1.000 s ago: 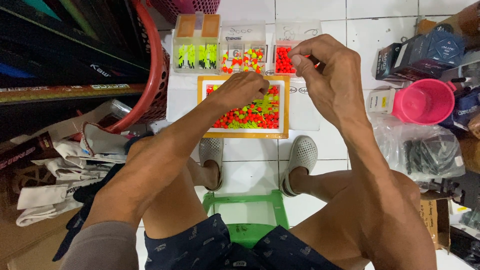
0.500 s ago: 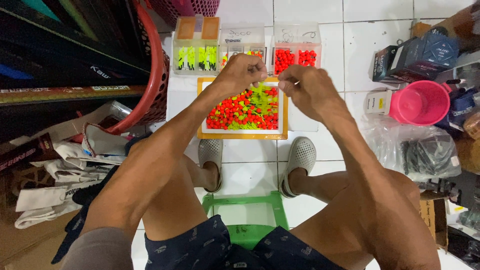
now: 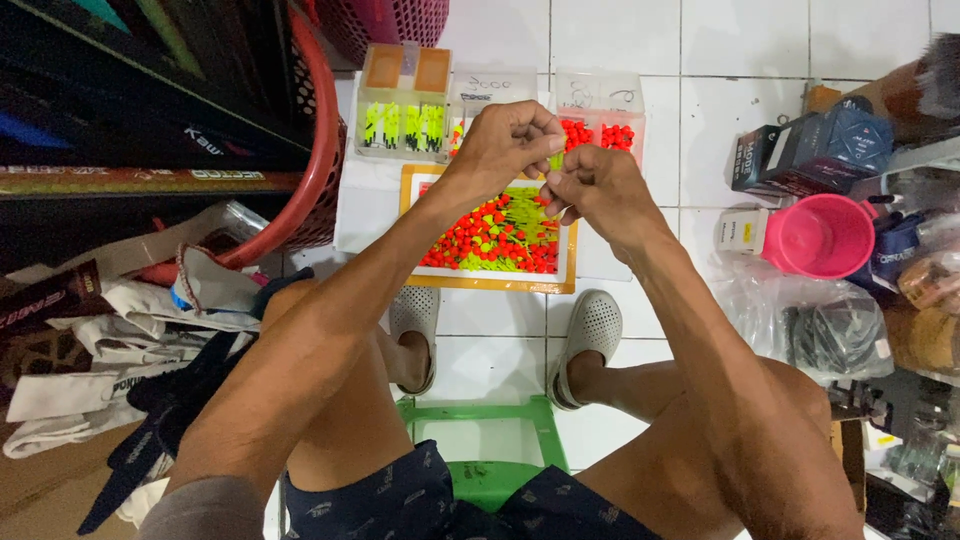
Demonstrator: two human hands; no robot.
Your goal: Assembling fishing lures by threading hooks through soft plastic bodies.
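Note:
My left hand (image 3: 503, 146) and my right hand (image 3: 592, 188) meet above an orange-rimmed tray (image 3: 492, 280) filled with small red and yellow-green floats (image 3: 490, 235). Both hands pinch one small yellow-green float (image 3: 556, 161) between their fingertips. Most of the piece is hidden by the fingers. Behind the hands stand clear plastic boxes: one with yellow-green floats (image 3: 403, 122), one with mixed pieces (image 3: 470, 100), one with red beads (image 3: 607, 130).
A red basket (image 3: 318, 150) stands at the left next to a heap of cloth bags (image 3: 120, 330). A pink cup (image 3: 820, 236), small boxes (image 3: 790, 155) and plastic bags (image 3: 830, 330) lie at the right. My feet in grey clogs (image 3: 590, 335) rest by a green stool (image 3: 485, 440).
My right hand came down from the red-bead box to meet my left hand above the tray. Both hands now pinch together at one small piece.

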